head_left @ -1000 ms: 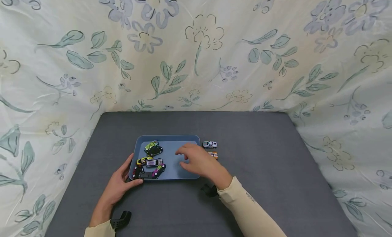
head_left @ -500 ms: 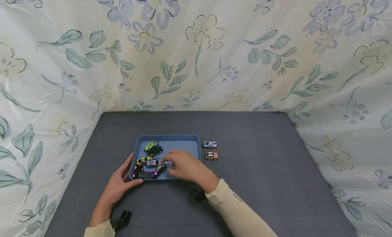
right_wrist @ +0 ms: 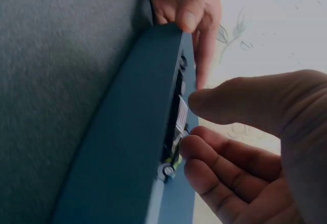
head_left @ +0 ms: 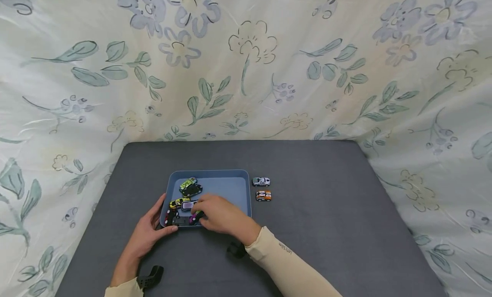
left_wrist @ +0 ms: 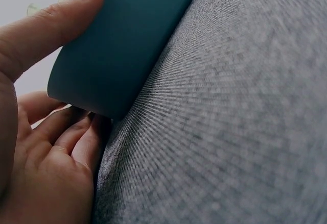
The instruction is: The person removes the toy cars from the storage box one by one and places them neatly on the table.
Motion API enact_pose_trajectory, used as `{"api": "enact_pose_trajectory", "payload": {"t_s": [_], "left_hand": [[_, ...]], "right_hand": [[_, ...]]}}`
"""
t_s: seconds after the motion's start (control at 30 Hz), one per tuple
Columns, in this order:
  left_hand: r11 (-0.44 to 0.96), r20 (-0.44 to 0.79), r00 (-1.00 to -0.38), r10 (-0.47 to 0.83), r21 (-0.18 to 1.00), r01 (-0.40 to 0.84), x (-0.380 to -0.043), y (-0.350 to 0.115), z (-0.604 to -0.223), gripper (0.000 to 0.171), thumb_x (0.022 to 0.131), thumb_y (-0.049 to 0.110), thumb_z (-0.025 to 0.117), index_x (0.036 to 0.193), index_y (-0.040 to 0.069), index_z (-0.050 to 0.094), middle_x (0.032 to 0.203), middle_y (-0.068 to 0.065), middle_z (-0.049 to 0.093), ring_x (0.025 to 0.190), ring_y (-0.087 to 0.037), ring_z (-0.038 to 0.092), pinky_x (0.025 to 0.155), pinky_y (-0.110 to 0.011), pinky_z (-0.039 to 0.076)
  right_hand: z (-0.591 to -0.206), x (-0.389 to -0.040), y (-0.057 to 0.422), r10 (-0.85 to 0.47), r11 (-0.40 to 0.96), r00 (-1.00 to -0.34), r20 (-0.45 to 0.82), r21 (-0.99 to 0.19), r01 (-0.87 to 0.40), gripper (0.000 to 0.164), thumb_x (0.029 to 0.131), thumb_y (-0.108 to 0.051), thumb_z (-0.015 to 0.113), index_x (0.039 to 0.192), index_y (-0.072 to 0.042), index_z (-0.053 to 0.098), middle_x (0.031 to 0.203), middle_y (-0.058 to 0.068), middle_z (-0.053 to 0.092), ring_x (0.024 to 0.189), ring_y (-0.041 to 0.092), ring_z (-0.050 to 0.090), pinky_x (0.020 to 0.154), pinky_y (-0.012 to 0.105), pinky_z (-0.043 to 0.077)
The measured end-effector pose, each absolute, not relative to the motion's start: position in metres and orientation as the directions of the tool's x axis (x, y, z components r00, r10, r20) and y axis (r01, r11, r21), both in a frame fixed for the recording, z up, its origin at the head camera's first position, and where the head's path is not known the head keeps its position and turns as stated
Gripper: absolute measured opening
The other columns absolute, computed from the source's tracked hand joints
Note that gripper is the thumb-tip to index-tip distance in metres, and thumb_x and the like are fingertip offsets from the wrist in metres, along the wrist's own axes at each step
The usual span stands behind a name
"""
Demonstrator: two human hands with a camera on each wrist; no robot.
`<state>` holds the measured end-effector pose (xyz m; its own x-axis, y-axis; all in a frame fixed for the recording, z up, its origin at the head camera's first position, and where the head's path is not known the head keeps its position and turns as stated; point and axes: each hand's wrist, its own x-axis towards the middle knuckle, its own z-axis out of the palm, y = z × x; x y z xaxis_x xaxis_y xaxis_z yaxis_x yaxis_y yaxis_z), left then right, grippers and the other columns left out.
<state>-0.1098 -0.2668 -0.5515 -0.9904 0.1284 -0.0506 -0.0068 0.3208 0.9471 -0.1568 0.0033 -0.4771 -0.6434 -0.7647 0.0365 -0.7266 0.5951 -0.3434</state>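
A blue-grey tray (head_left: 228, 173) holds several toy cars in its left half. My left hand (head_left: 143, 235) grips the tray's near left corner, thumb (left_wrist: 76, 15) at the rim and fingers along the side wall. Over the tray is my right hand (head_left: 223, 214), its fingertips right at a magenta and green toy car (head_left: 193, 219), which they partly cover. The right wrist view shows a gap between thumb (right_wrist: 225, 101) and fingers. Close by lie a silver toy car (head_left: 187, 205), a yellow one (head_left: 177, 203), a black one (head_left: 192, 190) and a lime-green one (head_left: 188, 183).
Right of the tray, a white toy car (head_left: 261, 181) stands behind an orange one (head_left: 263, 196) on the grey tablecloth (head_left: 326, 211). A floral curtain (head_left: 253, 96) borders the table at the back and sides.
My right hand has moved left and slightly nearer, from the tray's right part to the magenta and green toy car, uncovering the orange car outside. The left hand keeps its grip.
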Motion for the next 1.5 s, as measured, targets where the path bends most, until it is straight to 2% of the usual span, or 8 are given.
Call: {"api": "enact_pose_trajectory", "payload": {"t_s": [0.13,0.3,0.73,0.97,1.17,1.3,1.4,1.5], "left_hand": [[0.307,-0.046,-0.99,0.136,0.952,-0.002,-0.11,-0.267,-0.551,0.111,0.091,0.013,0.091,0.175,0.012,0.019,0.174,-0.029,0.022,0.154,-0.051,0.034,0.1,-0.003,0.038],[0.291,-0.053,-0.989,0.141,0.957,-0.01,-0.11,-0.268,-0.55,0.111,0.091,0.01,0.09,0.175,0.014,0.018,0.175,-0.028,0.021,0.155,-0.049,0.032,0.099,-0.003,0.039],[0.291,-0.051,-0.989,0.135,0.957,-0.009,-0.109,-0.269,-0.548,0.11,0.091,0.009,0.09,0.175,0.013,0.02,0.175,-0.028,0.022,0.155,-0.049,0.034,0.099,-0.003,0.039],[0.288,-0.057,-0.989,0.135,0.958,-0.015,-0.11,-0.268,-0.547,0.11,0.091,0.009,0.09,0.175,0.015,0.02,0.175,-0.027,0.022,0.155,-0.048,0.033,0.099,-0.003,0.039],[0.279,-0.047,-0.989,0.138,0.96,-0.006,-0.109,-0.268,-0.547,0.11,0.091,0.008,0.09,0.175,0.015,0.02,0.175,-0.028,0.022,0.155,-0.048,0.032,0.1,-0.003,0.039],[0.3,-0.059,-0.99,0.129,0.954,-0.018,-0.109,-0.268,-0.545,0.11,0.091,0.011,0.091,0.175,0.015,0.02,0.175,-0.026,0.022,0.156,-0.047,0.032,0.101,-0.003,0.036],[0.341,-0.079,-0.99,0.117,0.939,-0.035,-0.11,-0.267,-0.545,0.112,0.09,0.017,0.092,0.175,0.016,0.02,0.176,-0.025,0.022,0.157,-0.047,0.032,0.101,-0.002,0.033],[0.367,-0.092,-0.99,0.11,0.929,-0.045,-0.11,-0.267,-0.546,0.114,0.09,0.02,0.093,0.176,0.016,0.019,0.176,-0.024,0.021,0.157,-0.047,0.03,0.102,-0.001,0.031]], "right_hand": [[-0.481,-0.156,-0.004,-0.776,0.585,-0.629,0.038,-0.329,-0.741,0.027,0.099,-0.011,0.079,0.124,-0.02,0.082,0.11,-0.004,0.068,0.09,0.005,0.057,0.08,0.019,0.05],[-0.483,-0.156,-0.01,-0.787,0.572,-0.616,0.039,-0.327,-0.752,0.026,0.098,-0.008,0.078,0.121,-0.021,0.084,0.104,-0.004,0.067,0.084,0.005,0.053,0.073,0.018,0.046],[-0.489,-0.163,-0.014,-0.797,0.564,-0.604,0.026,-0.329,-0.758,0.02,0.101,-0.014,0.079,0.118,-0.021,0.084,0.107,-0.006,0.07,0.093,0.005,0.061,0.085,0.02,0.052],[-0.492,-0.167,-0.014,-0.792,0.567,-0.61,0.042,-0.321,-0.758,0.014,0.104,-0.019,0.077,0.115,-0.023,0.084,0.105,-0.008,0.07,0.09,0.003,0.061,0.083,0.02,0.052],[-0.491,-0.17,-0.007,-0.78,0.573,-0.624,0.049,-0.346,-0.743,0.016,0.107,-0.018,0.073,0.12,-0.022,0.081,0.108,-0.007,0.071,0.094,0.004,0.062,0.086,0.021,0.052],[-0.487,-0.173,0.0,-0.761,0.585,-0.647,0.039,-0.389,-0.712,0.018,0.11,-0.019,0.068,0.124,-0.021,0.078,0.114,-0.007,0.073,0.102,0.004,0.065,0.092,0.023,0.053],[-0.484,-0.177,0.006,-0.742,0.595,-0.67,0.018,-0.445,-0.67,0.018,0.112,-0.017,0.064,0.124,-0.019,0.077,0.113,-0.006,0.074,0.097,0.005,0.065,0.09,0.024,0.054],[-0.481,-0.18,0.012,-0.718,0.607,-0.696,0.0,-0.489,-0.627,0.019,0.113,-0.013,0.061,0.124,-0.018,0.075,0.105,-0.006,0.072,0.086,0.005,0.059,0.081,0.024,0.051]]}}
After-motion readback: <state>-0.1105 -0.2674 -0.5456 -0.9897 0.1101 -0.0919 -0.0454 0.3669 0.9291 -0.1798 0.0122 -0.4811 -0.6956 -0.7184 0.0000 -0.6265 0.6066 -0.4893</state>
